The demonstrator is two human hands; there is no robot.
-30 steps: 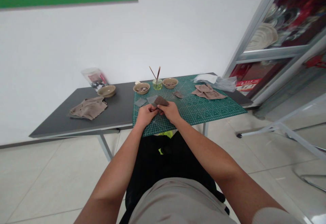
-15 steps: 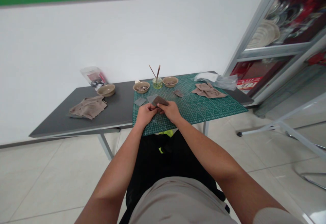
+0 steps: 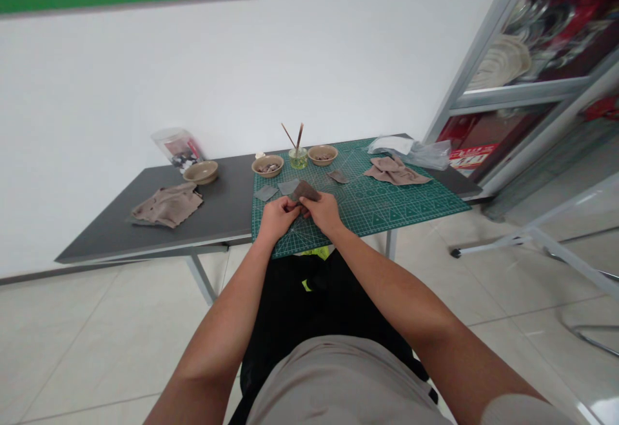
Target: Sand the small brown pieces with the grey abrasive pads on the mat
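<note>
Obs.: left hand (image 3: 276, 217) and right hand (image 3: 323, 212) meet over the mat (image 3: 387, 199), near the desk's (image 3: 222, 212) front edge. Both pinch one small brown piece (image 3: 304, 190). It sticks up from the fingertips and tilts away from the person, held clear of the mat. Whether anything smaller sits between the fingers under it, I cannot tell.

Pose: both arms reach forward, nearly straight, and converge from the shoulders. The wrists are level, knuckles up, fingers curled inward, and thumbs are hidden behind the piece. Neither forearm rests on the desk.

Nearby: two grey squares (image 3: 266, 193) lie flat just behind the left hand. Behind them, toward the back edge, stand a bowl (image 3: 267, 166) and a glass (image 3: 298, 157) holding sticks.

Risks (judgement):
- The grip is fingertip only, on a thin piece. Uneven pull between the hands could crease or tear it, or slip it out of one pinch.
- The arms are unsupported at full reach, so a tremor could spoil fine work.
- The hands are close to the front edge, so a dropped piece could go past the mat to the floor.
- A forward push could knock the glass, which looks top-heavy with its sticks.
</note>
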